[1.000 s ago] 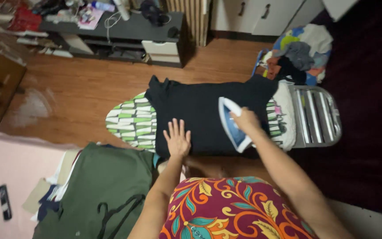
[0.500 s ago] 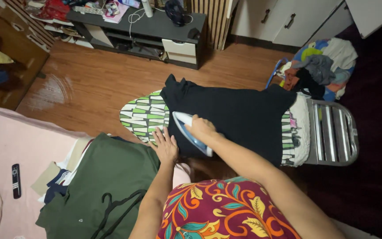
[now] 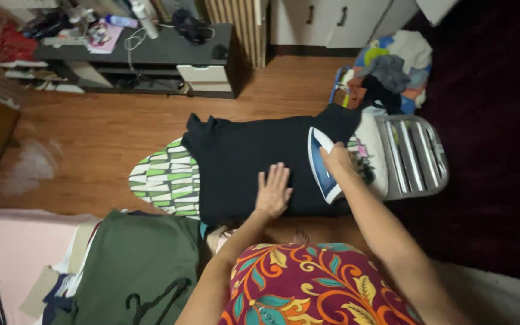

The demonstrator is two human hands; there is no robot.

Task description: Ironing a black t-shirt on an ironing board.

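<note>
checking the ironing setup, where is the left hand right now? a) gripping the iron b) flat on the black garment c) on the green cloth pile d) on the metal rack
b: the left hand lies flat with fingers spread on the black garment, while the right hand grips the blue and white iron.

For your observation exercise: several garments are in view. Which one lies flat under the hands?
The black garment on the ironing board; the green one lies apart, others heaped.
</note>
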